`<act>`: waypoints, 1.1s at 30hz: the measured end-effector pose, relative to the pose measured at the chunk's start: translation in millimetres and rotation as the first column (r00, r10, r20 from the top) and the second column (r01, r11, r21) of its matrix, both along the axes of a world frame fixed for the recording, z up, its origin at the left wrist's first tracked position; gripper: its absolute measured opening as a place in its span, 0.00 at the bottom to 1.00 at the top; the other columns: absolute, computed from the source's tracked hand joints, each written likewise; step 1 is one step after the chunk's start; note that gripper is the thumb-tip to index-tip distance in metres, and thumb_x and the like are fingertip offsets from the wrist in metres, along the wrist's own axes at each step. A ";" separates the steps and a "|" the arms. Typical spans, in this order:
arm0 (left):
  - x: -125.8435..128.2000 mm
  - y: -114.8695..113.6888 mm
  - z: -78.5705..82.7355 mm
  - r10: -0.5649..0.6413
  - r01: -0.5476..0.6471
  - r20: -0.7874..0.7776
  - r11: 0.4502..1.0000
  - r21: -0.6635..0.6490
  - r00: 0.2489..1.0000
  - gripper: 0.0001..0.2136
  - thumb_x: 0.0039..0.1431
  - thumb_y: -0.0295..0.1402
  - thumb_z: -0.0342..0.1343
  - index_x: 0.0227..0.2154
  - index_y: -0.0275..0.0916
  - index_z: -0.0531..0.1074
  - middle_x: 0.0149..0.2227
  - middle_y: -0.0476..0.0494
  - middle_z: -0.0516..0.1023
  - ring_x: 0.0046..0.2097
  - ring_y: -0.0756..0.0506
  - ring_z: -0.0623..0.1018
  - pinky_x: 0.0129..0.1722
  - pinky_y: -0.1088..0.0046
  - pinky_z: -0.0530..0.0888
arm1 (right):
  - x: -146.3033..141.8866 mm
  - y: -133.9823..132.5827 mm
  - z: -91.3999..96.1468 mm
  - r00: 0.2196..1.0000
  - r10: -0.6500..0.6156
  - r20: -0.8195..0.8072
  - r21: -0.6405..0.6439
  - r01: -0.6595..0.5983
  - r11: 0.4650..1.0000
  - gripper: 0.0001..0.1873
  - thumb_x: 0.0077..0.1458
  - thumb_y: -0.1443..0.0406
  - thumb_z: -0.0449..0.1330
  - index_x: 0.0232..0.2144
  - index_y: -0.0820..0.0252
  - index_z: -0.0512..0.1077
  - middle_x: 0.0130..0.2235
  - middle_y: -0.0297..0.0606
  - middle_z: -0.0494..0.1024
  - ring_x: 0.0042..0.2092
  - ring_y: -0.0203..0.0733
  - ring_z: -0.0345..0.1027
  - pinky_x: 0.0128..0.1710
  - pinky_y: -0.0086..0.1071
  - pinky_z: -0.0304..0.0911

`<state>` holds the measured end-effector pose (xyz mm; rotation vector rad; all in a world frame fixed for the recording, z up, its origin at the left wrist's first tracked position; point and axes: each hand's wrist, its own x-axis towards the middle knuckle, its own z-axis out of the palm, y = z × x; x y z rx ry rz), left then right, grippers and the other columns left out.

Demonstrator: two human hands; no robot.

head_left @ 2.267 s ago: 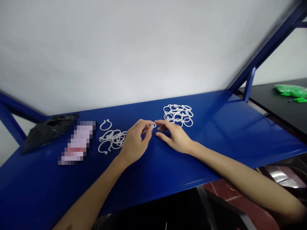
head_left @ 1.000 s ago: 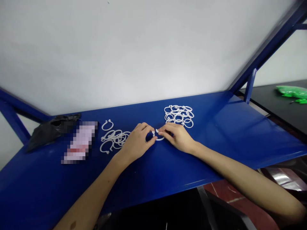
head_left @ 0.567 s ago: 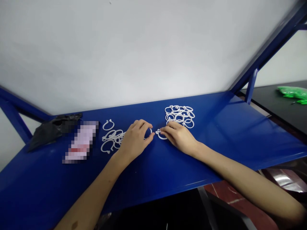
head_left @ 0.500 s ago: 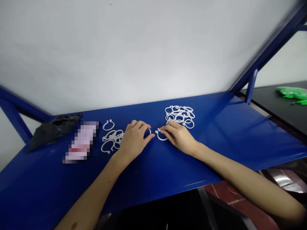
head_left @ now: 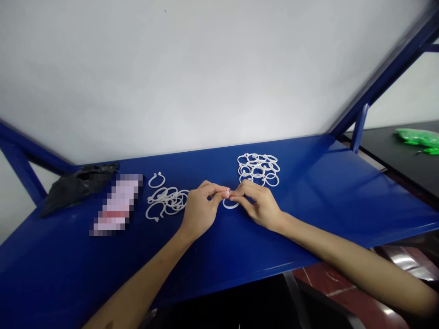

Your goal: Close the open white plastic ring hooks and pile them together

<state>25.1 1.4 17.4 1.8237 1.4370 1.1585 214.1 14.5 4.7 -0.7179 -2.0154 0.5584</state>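
A white plastic curtain ring (head_left: 230,208) is held just above or on the blue tabletop (head_left: 233,256), its lower curve hanging below my fingertips. My left hand (head_left: 202,208) pinches its ends from the left, thumb against forefinger. From the other side my right hand (head_left: 260,203) pinches the same ring, and the fingertips of both hands nearly meet. A loose heap of open rings (head_left: 168,201) lies left of my left hand, with a single open ring (head_left: 157,180) behind it. Beyond my right hand is a flat cluster of rings (head_left: 259,169), which look closed.
On the left lie a black plastic bag (head_left: 73,185) and a blurred pinkish packet (head_left: 118,203). Blue metal struts (head_left: 360,125) rise at both ends of the table. A white wall (head_left: 212,82) stands behind. Green items (head_left: 418,137) rest on a dark table at right.
My left hand has moved right, from beside the heap to the ring, and its spread fingers have closed on it. My right hand keeps its pinch on the ring.
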 end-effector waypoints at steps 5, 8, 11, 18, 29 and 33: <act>2.9 -3.0 -0.9 -0.046 0.046 -0.004 0.997 0.069 0.999 0.07 0.62 0.31 0.59 0.31 0.45 0.81 0.34 0.49 0.82 0.34 0.48 0.80 0.39 0.71 0.77 | 4.2 -3.6 2.6 0.994 0.018 0.108 0.076 -0.026 0.997 0.09 0.68 0.67 0.53 0.38 0.58 0.74 0.35 0.39 0.76 0.36 0.38 0.71 0.36 0.33 0.69; -0.3 1.6 -2.2 -0.046 0.062 -0.129 0.990 0.125 0.991 0.08 0.66 0.36 0.56 0.42 0.45 0.80 0.38 0.46 0.82 0.39 0.45 0.80 0.43 0.66 0.77 | 7.2 7.0 14.1 0.974 -0.100 0.205 0.110 0.078 0.991 0.10 0.67 0.64 0.54 0.36 0.55 0.74 0.36 0.40 0.77 0.37 0.41 0.71 0.39 0.37 0.69; -10.1 11.4 -6.7 0.032 0.053 -0.355 0.972 0.227 0.934 0.14 0.67 0.36 0.54 0.53 0.42 0.74 0.45 0.43 0.82 0.48 0.40 0.77 0.51 0.57 0.73 | 12.3 36.0 25.9 0.906 -0.325 0.270 0.159 0.291 0.943 0.09 0.64 0.62 0.57 0.32 0.56 0.75 0.36 0.41 0.77 0.36 0.43 0.70 0.38 0.39 0.67; -32.8 24.9 -10.8 0.060 0.078 -0.705 0.984 0.162 0.707 0.16 0.65 0.42 0.55 0.50 0.38 0.75 0.50 0.35 0.78 0.52 0.31 0.72 0.50 0.50 0.68 | 12.7 113.2 23.8 0.648 -0.480 0.591 0.063 0.556 0.829 0.06 0.56 0.66 0.60 0.31 0.62 0.78 0.33 0.44 0.80 0.35 0.45 0.72 0.35 0.38 0.64; -33.0 22.0 -13.2 0.072 0.101 -0.760 0.979 0.179 0.646 0.20 0.63 0.49 0.55 0.47 0.40 0.77 0.45 0.36 0.77 0.50 0.32 0.72 0.48 0.52 0.68 | 7.4 108.2 32.5 0.594 -0.521 0.612 0.091 0.602 0.793 0.07 0.56 0.66 0.59 0.29 0.63 0.77 0.31 0.47 0.78 0.34 0.48 0.71 0.35 0.42 0.65; -32.2 21.5 -14.0 0.069 0.094 -0.761 0.981 0.170 0.645 0.23 0.59 0.54 0.58 0.46 0.40 0.77 0.44 0.36 0.77 0.49 0.32 0.72 0.48 0.52 0.68 | 15.1 79.7 23.1 0.746 -0.508 0.430 0.179 0.481 0.858 0.07 0.61 0.64 0.58 0.33 0.59 0.75 0.35 0.45 0.77 0.40 0.49 0.69 0.41 0.44 0.65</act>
